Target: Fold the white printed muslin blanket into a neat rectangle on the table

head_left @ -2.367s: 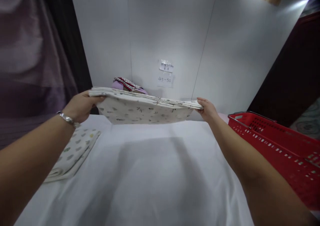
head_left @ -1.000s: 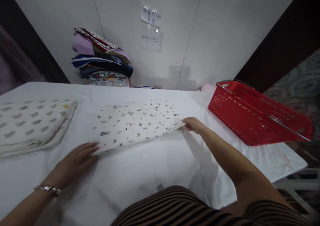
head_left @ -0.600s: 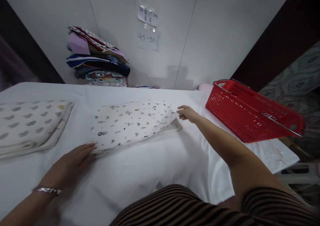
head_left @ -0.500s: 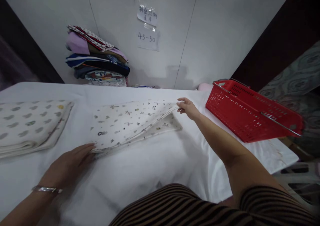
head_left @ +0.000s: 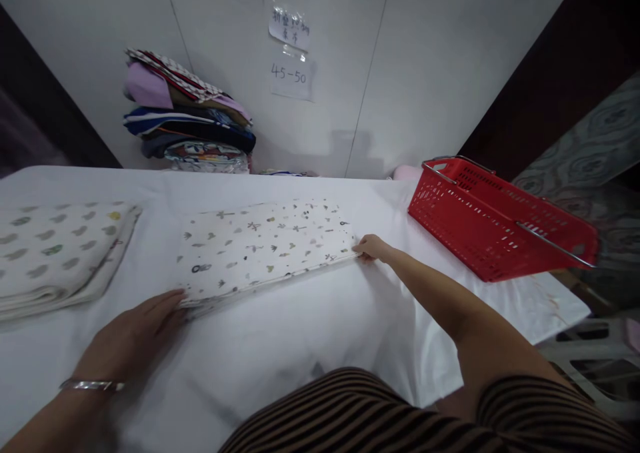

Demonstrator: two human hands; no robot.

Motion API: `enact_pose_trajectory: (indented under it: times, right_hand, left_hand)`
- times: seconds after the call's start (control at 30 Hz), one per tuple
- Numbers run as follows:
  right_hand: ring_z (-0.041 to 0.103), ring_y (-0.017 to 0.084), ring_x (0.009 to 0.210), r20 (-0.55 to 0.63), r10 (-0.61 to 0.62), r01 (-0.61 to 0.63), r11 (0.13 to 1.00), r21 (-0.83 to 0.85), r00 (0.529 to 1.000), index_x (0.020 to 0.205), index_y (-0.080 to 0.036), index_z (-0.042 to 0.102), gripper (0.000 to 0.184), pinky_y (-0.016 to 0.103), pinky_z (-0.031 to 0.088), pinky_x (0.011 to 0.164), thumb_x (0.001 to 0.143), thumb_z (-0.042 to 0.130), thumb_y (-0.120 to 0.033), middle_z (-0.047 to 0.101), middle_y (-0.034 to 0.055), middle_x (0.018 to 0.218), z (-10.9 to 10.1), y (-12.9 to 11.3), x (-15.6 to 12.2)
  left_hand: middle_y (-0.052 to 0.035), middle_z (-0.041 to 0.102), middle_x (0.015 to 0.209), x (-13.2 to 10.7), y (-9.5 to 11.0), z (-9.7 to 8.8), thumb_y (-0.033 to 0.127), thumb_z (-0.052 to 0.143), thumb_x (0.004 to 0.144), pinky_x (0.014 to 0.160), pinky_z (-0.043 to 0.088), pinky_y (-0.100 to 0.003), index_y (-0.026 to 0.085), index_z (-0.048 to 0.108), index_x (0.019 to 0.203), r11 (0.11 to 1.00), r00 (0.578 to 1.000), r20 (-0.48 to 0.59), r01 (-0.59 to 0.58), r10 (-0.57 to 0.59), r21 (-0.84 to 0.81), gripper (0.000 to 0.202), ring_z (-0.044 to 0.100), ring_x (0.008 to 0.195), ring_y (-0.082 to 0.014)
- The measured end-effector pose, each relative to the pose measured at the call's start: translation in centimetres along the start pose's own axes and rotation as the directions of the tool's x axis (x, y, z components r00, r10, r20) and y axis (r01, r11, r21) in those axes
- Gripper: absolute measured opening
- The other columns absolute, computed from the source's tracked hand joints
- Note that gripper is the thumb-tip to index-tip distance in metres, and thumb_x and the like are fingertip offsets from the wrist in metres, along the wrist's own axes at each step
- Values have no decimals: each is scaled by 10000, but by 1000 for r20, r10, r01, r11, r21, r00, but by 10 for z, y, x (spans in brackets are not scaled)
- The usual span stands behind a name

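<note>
A white cloth with small printed figures lies folded into a long strip on the white-covered table. My left hand, with a silver bracelet at the wrist, pinches its near left corner. At the near right corner, my right hand grips the cloth between thumb and fingers. The near edge runs fairly straight between both hands, and the layers lie flat on each other. Farther left rests a folded white cloth with a leaf-like print, apart from my left hand.
A red plastic basket with metal handles stands on the table's right side. Several folded fabrics are piled at the back left against the wall. Two paper signs hang on the wall. A pale plastic stool is at the lower right.
My right hand has come down and toward me with the raised upper layer, which now lies flat over the lower one. My left hand has stayed at its corner.
</note>
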State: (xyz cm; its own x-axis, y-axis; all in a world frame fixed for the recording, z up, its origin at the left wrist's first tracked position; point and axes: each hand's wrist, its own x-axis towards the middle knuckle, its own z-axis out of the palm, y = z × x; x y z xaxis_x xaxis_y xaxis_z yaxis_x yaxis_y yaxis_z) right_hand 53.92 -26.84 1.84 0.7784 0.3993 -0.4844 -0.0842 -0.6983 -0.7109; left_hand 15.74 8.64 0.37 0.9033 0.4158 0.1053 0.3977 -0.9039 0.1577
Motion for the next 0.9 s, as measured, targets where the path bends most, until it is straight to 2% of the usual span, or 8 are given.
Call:
enact_pose_trajectory:
  times: [0.1,0.23,0.37,0.43,0.53,0.63,0.77,0.9]
  right_hand:
    - [478,111,354,1,34,-34,996,-79,999,574,-165,518,302,197,337,323,626,770,-324,544,2,417,-1,-3,-2]
    - [434,85,374,-67,17,-21,998,-64,998,569,-169,534,251,191,314,357,632,760,-257,470,-33,392,1,-4,-11]
    - [425,97,400,-91,-34,27,997,-74,995,533,-177,512,251,207,315,372,641,735,-216,417,-33,371,5,-5,-22]
    - [451,114,416,-78,-47,42,997,-58,996,544,-188,501,249,216,356,374,646,722,-238,445,-19,399,5,-4,-25]
    - [550,143,487,-25,11,-7,988,157,1000,622,-198,514,205,236,473,430,654,709,-250,564,31,538,4,-2,-25]
    - [607,163,543,58,64,-81,930,358,996,681,-212,521,171,238,536,492,668,691,-213,611,74,640,5,2,-24]
    - [619,159,538,58,10,-35,899,437,998,767,-206,533,193,226,557,489,660,690,-173,624,59,676,7,13,-20]
    - [625,162,533,49,-27,2,892,452,998,792,-231,538,223,224,564,462,657,713,-202,637,48,681,6,27,-9]
  left_hand:
    - [-56,582,1240,-2,-3,4,529,281,793,907,474,-407,208,588,1142,1000,1000,-11,-26,26,5,565,591,1053,-251]
    - [-68,584,1235,-2,-2,5,483,314,797,883,483,-417,205,597,1134,999,998,-28,-47,47,13,521,595,1040,-268]
    - [-61,574,1250,-5,10,-4,399,287,817,853,490,-418,227,597,1125,1000,1000,-5,-23,23,16,470,606,1008,-281]
    - [-51,506,1327,-8,19,-8,366,294,836,831,497,-396,230,572,1159,1000,1000,29,6,-6,25,447,608,1000,-272]
    - [-57,429,1390,-12,28,-10,328,314,850,813,496,-377,227,561,1163,995,995,6,97,-97,36,412,584,1041,-261]
    - [-61,445,1373,-16,33,-7,296,353,855,860,477,-356,242,560,1158,986,987,-18,160,-159,38,371,554,1083,-231]
    - [-71,494,1322,-22,35,-5,260,453,816,942,437,-365,253,570,1153,980,979,-55,192,-196,-58,357,523,1120,-226]
    - [-71,587,1203,-26,37,-11,205,508,731,953,434,-337,214,602,1121,894,942,-13,314,-335,-319,402,557,1064,-212]
